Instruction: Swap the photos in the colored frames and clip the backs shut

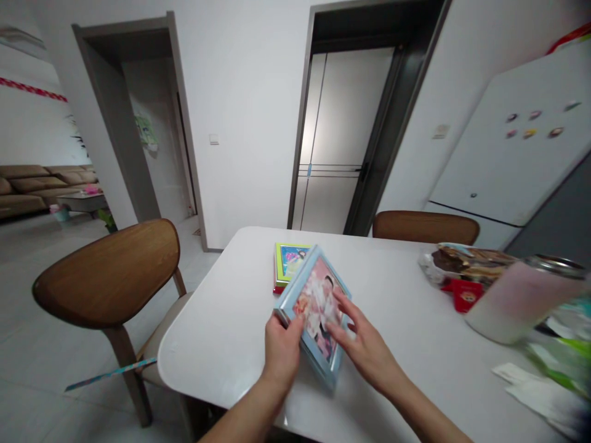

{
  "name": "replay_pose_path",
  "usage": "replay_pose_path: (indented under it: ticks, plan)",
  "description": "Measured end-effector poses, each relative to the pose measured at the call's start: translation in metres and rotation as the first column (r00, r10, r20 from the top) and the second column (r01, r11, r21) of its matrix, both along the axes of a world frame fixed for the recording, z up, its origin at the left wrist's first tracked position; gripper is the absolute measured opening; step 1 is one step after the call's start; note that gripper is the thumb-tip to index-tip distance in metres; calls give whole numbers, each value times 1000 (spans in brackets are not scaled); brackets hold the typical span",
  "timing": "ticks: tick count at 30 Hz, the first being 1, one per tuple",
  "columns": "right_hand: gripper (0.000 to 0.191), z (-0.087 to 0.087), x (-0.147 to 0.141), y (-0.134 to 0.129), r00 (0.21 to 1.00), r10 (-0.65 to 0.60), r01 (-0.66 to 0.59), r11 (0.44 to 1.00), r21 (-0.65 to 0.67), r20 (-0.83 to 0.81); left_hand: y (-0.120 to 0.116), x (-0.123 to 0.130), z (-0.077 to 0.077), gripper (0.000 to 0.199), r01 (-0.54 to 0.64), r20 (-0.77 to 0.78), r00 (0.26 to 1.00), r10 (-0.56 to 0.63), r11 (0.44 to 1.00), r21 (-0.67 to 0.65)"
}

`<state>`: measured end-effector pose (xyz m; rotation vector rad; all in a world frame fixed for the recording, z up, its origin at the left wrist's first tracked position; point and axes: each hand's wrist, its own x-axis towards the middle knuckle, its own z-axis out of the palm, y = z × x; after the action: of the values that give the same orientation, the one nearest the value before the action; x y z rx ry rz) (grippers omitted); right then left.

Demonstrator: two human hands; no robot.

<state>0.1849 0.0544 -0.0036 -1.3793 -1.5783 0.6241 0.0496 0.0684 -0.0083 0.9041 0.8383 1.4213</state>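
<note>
A light blue picture frame (314, 295) with a pink picture behind its shiny front is tilted above the white table. My left hand (282, 347) grips its lower left edge, with the thumb over the front. My right hand (367, 347) is at the frame's right side, its fingers apart and the fingertips at or just over the picture. Behind the blue frame, a yellow-green picture frame (290, 261) lies on a red item (277, 289), partly covered from my view.
The white table (221, 332) has a rounded left corner. On its right stand a pink and white tumbler (512, 301), a snack package (471, 258), a red packet (466, 295) and tissues (530, 391). Wooden chairs stand at the left (111, 271) and far side (425, 226).
</note>
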Motion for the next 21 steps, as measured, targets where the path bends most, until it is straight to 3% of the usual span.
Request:
replay_pose_path:
  ticks: [1, 2, 3, 5, 7, 8, 10, 12, 16, 18, 21]
  plan:
    - [56, 4, 2, -9, 980, -19, 6, 998, -66, -198, -15, -1, 5, 30, 8, -66, 998, -4, 998, 60]
    - [56, 8, 3, -18, 924, -32, -16, 993, -121, -382, -29, -3, 8, 33, 45, -232, 973, 3, 979, 200]
    - [55, 12, 3, -26, 844, -41, -50, 987, -153, -535, -43, -5, 10, 38, 111, -389, 920, 36, 931, 348]
    - [56, 18, 3, -40, 697, -54, -115, 976, -186, -715, -63, -8, 8, 47, 317, -632, 752, 188, 737, 597]
    - [56, 16, 3, -47, 638, -61, -187, 955, -232, -767, -74, -8, -2, 48, 494, -729, 575, 372, 552, 672]
    - [56, 12, 4, -47, 644, -64, -222, 938, -266, -762, -77, -7, -10, 47, 548, -746, 490, 450, 507, 666]
    - [54, 0, 8, -43, 701, -58, -263, 905, -334, -710, -79, -4, -25, 42, 612, -772, 335, 540, 498, 614]
    - [52, -15, 13, -34, 791, -52, -223, 903, -367, -610, -78, 1, -37, 38, 656, -805, 223, 550, 526, 542]
    - [52, -42, 23, -14, 982, -68, 7, 946, -325, -177, -76, 5, -40, 40, 719, -910, 122, 397, 596, 357]
    - [54, -49, 26, -8, 985, -121, 151, 952, -265, 124, -74, -1, -34, 46, 727, -954, 116, 276, 631, 271]
    - [53, -54, 27, -7, 888, -158, 240, 960, -141, 432, -65, -20, -27, 49, 659, -978, 133, 162, 723, 210]
